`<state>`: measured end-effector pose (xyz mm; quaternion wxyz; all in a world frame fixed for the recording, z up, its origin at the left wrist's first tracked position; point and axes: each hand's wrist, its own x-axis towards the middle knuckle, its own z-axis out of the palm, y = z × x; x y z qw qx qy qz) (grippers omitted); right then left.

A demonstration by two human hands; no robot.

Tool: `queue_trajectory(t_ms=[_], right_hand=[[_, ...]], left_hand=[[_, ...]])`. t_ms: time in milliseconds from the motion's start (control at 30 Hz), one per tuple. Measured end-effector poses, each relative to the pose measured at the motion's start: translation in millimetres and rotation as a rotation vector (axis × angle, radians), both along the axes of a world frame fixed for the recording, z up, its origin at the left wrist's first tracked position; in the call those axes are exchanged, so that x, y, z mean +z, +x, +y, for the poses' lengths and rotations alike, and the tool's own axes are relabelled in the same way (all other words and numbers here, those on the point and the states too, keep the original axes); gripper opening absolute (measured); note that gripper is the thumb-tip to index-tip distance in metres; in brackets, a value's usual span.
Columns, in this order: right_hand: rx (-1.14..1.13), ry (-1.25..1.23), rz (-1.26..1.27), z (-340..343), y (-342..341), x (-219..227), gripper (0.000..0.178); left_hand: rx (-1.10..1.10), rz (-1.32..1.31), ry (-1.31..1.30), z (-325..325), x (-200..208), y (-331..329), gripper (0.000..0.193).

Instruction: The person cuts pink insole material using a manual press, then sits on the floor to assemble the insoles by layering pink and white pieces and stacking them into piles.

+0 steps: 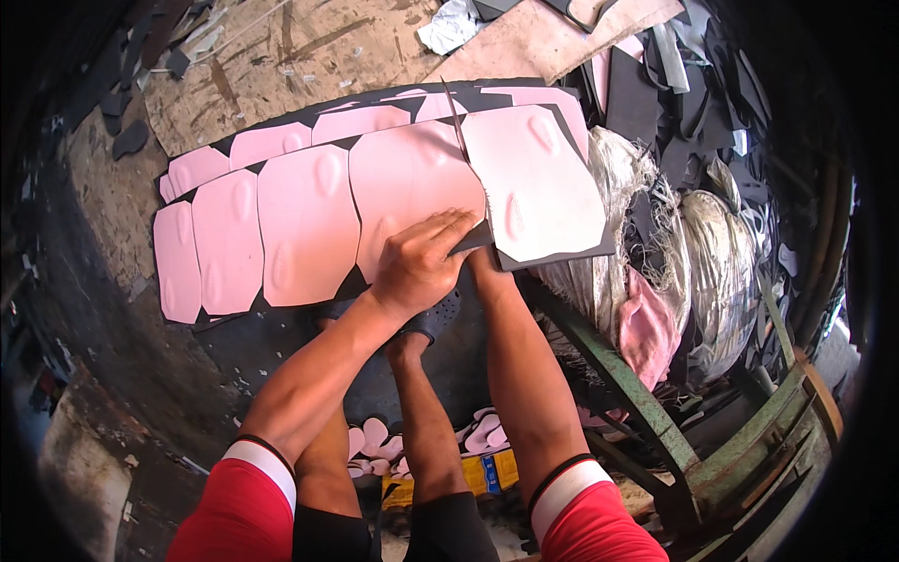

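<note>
A black-backed pink foam sheet [307, 225] is marked off into several molded panels with raised oval bumps. My left hand [426, 255] lies on its near edge, fingers stretched together and flat on the pink face. Close to those fingertips a cut divides the sheet from a right-hand panel [534, 187], which sits slightly turned. A thin dark blade [456, 122] sticks up out of the cut's far end. My right hand is under the sheet; only its wrist [489, 272] shows there, so its fingers and any handle are hidden. Another pink sheet [272, 142] lies behind.
A worn wooden board [309, 56] lies beyond the sheets. At right are black foam scraps [637, 98], stuffed white sacks [716, 272], a pink cloth [648, 330] and a green metal frame [646, 412]. Below, pink cut pieces [375, 438] lie near my legs and a dark clog [438, 318].
</note>
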<state>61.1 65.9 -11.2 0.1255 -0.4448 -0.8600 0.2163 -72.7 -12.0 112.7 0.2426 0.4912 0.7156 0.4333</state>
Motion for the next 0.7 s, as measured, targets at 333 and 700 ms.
queue_trajectory(t_ms=[333,700], right_hand=[[-0.251,-0.476,0.013,17.9,-45.1,33.9,0.027],[-0.45,-0.159,-0.03,101.3,84.1,97.3,0.028]], left_hand=[[-0.021,0.051,0.129,-77.8,81.6,-9.8,0.041],[0.02,0.359,-0.087,-125.5,40.2,-90.5,0.068]])
